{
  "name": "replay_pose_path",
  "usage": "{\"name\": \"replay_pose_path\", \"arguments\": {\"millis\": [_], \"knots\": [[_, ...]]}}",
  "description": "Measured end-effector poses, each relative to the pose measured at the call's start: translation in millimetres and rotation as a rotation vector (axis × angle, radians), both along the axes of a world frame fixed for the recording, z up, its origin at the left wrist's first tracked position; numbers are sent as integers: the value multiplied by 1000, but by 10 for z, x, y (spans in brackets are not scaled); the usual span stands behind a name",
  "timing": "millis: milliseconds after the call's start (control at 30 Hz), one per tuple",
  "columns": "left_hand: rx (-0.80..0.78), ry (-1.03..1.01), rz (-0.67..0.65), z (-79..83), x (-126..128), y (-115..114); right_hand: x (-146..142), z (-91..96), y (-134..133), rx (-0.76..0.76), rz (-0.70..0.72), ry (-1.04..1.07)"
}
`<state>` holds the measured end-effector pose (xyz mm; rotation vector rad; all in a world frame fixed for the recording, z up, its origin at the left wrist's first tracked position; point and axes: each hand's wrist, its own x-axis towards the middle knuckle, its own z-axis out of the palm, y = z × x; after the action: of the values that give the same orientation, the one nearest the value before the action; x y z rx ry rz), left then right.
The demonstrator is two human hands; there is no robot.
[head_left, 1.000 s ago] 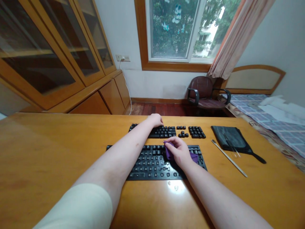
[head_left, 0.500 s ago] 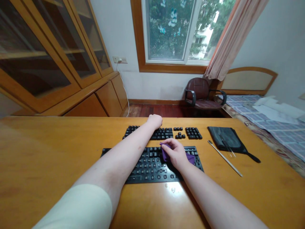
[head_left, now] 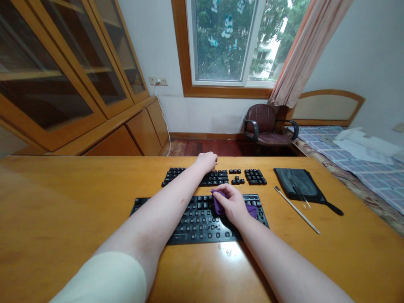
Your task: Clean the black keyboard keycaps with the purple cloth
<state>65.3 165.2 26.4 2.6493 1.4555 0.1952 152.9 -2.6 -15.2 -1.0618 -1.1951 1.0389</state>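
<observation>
My left hand reaches across to the far rows of loose black keycaps, at their back edge. Its fingers are curled together, and whatever they may hold is hidden behind the hand. My right hand is closed around a bunched purple cloth, resting on the upper right part of a black keyboard base. Many sockets on that base show without caps, while a few keys remain along its top row. My left forearm crosses over the base and hides its left part.
Right of the keyboard lie a black pouch with thin wire prongs on it and a long pale stick-like brush. Separate keycap groups sit behind the base on the wooden table. Beyond stands an office chair.
My left hand has shifted slightly to the right and its fingers have moved a little. My right hand with the purple cloth has stayed nearly in place. The view has tilted slightly.
</observation>
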Motion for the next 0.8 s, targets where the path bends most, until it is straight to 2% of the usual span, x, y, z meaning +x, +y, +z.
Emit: {"name": "replay_pose_path", "arguments": {"millis": [100, 167, 200, 267, 367, 467, 567, 667, 800], "knots": [[36, -132, 4, 102, -122, -154, -4, 3, 7, 0, 5, 8], [53, -227, 8, 130, -260, -345, -6, 4, 11, 5, 11, 11], [37, -384, 9, 126, -341, -468, -6, 3, 13, 9, 12, 9], [-11, -611, 28, 84, -508, -751, -5, -4, 15, 16, 12, 2], [-56, -760, 96, -34, -705, -1186, -3, -18, 13, 28, 7, -11], [-112, -887, 137, -156, -795, -1505, -1, -8, 6, 14, -7, -2], [-87, -940, 115, -234, -826, -1661, 11, 49, 0, -52, -16, 64], [-21, -948, 54, -261, -854, -1711, 23, 127, -7, -140, 18, 226], [29, -969, -27, -263, -880, -1712, -5, 174, -38, -191, 178, 310]]}}
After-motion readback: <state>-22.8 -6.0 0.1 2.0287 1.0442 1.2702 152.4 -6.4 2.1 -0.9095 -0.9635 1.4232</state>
